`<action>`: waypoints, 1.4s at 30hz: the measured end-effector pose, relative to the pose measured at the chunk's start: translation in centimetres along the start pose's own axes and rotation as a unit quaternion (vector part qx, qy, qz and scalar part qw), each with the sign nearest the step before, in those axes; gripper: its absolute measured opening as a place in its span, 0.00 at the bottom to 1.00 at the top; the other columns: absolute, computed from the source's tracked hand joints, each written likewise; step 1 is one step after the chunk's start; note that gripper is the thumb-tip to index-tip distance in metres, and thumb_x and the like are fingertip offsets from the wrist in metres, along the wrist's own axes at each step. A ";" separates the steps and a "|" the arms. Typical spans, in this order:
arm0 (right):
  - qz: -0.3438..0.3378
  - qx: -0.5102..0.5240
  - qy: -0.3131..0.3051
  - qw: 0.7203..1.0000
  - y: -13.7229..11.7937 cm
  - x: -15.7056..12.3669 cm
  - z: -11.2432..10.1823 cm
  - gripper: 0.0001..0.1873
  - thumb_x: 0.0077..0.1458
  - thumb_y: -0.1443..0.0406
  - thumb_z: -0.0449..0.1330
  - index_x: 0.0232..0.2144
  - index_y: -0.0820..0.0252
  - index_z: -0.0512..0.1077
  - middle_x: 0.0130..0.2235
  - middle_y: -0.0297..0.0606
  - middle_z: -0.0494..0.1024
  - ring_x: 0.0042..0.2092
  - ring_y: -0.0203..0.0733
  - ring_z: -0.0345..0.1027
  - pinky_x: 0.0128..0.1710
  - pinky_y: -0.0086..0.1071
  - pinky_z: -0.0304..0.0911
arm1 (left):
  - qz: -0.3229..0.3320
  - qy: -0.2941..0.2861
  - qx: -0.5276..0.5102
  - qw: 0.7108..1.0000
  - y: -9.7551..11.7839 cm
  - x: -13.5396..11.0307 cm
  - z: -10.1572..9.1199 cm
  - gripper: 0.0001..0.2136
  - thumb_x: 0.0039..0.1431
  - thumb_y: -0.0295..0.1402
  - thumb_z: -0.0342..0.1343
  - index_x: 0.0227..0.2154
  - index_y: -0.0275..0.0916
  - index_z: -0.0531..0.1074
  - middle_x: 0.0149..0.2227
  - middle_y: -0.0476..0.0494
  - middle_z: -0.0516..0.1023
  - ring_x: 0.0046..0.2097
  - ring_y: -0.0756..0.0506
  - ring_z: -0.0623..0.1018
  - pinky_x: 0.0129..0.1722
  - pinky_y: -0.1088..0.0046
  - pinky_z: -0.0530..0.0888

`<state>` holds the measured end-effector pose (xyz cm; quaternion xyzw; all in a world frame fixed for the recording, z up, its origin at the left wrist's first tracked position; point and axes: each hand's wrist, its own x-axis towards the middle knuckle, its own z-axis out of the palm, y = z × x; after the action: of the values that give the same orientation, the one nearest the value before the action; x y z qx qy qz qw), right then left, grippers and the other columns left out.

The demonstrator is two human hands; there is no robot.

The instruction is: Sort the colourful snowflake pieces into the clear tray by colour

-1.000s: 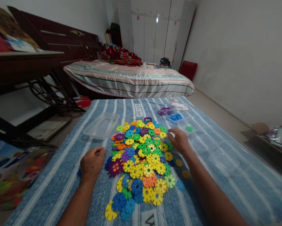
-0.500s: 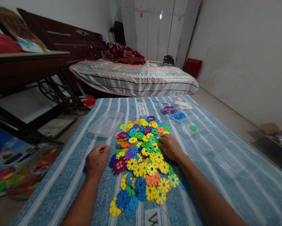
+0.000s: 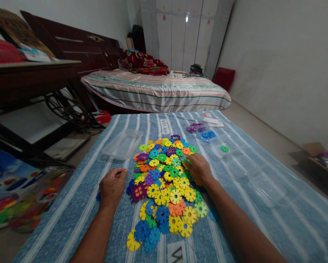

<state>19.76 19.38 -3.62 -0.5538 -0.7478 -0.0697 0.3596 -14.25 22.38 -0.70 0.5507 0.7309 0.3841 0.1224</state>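
A heap of flat, notched plastic discs point(image 3: 161, 197) in yellow, blue, green, orange and purple covers the middle of the table. Among them is a purple square piece point(image 3: 138, 192) with a window-like grid. My right hand point(image 3: 199, 168) is at the heap's right edge, fingers pinched on a green notched disc point(image 3: 187, 161), partly hidden by the fingers. My left hand point(image 3: 113, 185) rests on the cloth left of the heap, curled into a loose fist. Its palm is hidden. A dark blue piece point(image 3: 98, 196) shows beside the left wrist.
A clear plastic box point(image 3: 122, 144) stands behind my left hand. To the right, a clear divided tray point(image 3: 240, 164) holds a green disc point(image 3: 224, 148); blue discs point(image 3: 208, 134) and purple pieces point(image 3: 196, 127) sit in compartments farther back. A striped cloth point(image 3: 84, 204) covers the table. A bed point(image 3: 158, 91) lies beyond.
My right hand has lifted and turned slightly at the heap's edge, and a green disc now shows at its fingertips. My left hand has not moved.
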 end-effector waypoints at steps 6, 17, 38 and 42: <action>0.036 -0.013 0.101 0.994 2.5 1.2 -2.2 0.08 0.63 0.63 0.57 0.34 0.56 0.75 0.40 0.44 0.79 0.44 0.47 0.71 0.46 0.37 0.65 | -0.001 0.002 -0.004 1.000 -0.3 0.0 0.1 0.12 0.46 0.45 0.52 0.26 0.43 0.74 0.33 0.46 0.81 0.37 0.42 0.79 0.43 0.67 0.74; 0.140 -0.127 0.144 0.971 4.1 1.0 -5.0 0.11 0.62 0.67 0.52 0.35 0.57 0.75 0.46 0.49 0.77 0.51 0.51 0.68 0.53 0.43 0.60 | 0.003 0.007 -0.002 1.000 -0.4 0.2 0.3 0.11 0.47 0.43 0.53 0.25 0.43 0.74 0.31 0.47 0.80 0.36 0.43 0.78 0.41 0.68 0.74; 0.050 0.131 -0.301 0.943 4.0 1.1 -6.0 0.22 0.45 0.72 0.60 0.43 0.57 0.81 0.54 0.43 0.77 0.55 0.51 0.71 0.57 0.40 0.64 | -0.009 0.002 -0.002 1.000 0.1 0.0 0.0 0.11 0.46 0.44 0.53 0.25 0.43 0.74 0.32 0.47 0.81 0.36 0.42 0.79 0.44 0.68 0.75; 0.064 0.149 -0.287 0.944 4.3 1.0 -6.0 0.19 0.44 0.72 0.63 0.40 0.55 0.82 0.52 0.41 0.79 0.54 0.51 0.73 0.56 0.42 0.66 | -0.002 0.011 -0.004 1.000 0.2 0.0 0.0 0.10 0.46 0.43 0.54 0.24 0.44 0.74 0.32 0.48 0.82 0.36 0.42 0.79 0.44 0.67 0.75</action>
<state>26.13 18.77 0.15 -0.5369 -0.7844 0.2275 0.2117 -14.09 22.39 -0.60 0.5443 0.7316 0.3932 0.1174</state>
